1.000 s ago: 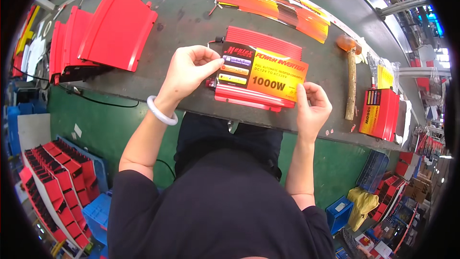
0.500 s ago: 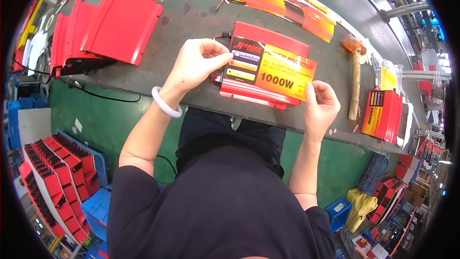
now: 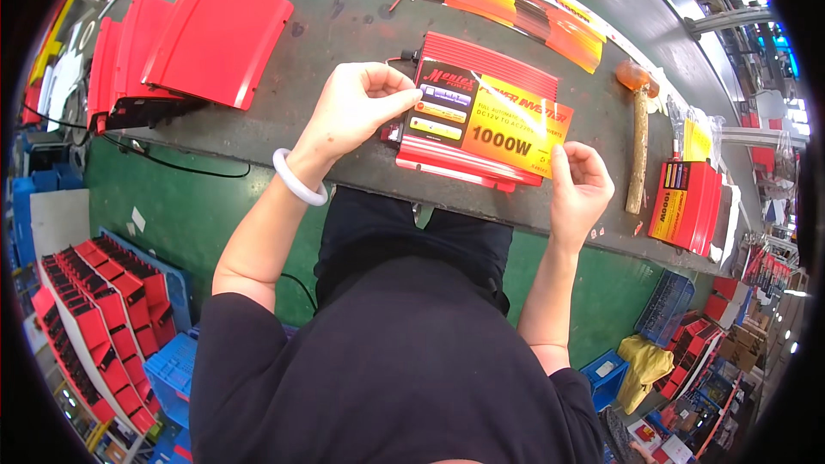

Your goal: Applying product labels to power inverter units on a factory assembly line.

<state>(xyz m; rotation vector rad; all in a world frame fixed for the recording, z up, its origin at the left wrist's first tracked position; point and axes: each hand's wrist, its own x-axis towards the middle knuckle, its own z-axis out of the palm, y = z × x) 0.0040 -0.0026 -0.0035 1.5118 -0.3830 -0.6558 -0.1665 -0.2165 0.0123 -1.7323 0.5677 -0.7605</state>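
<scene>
Between my hands a black, orange and yellow label sticker (image 3: 507,125) is stretched over a red ribbed power inverter (image 3: 494,56) on the bench. My left hand (image 3: 357,107) pinches the sticker's left edge between thumb and fingertips. At the lower right corner, my right hand (image 3: 581,185) pinches it the same way. The sticker covers the middle of the inverter's top, and its right end juts past the casing. Whether it touches the metal, I cannot tell. Red ribs show above and below it. A short cable leaves the inverter's left end.
Spare labels (image 3: 507,4) lie in a fanned stack behind the inverter. A mallet (image 3: 637,142) rests to the right, before a labelled red inverter (image 3: 687,206). Red casings (image 3: 219,30) stand at the left of the dark workbench (image 3: 344,13). Racked red parts (image 3: 107,326) stand on the floor.
Both hands keep their pinch on the sticker. The right hand and the sticker's right end have shifted very slightly right. The inverter appears slightly higher in the picture.
</scene>
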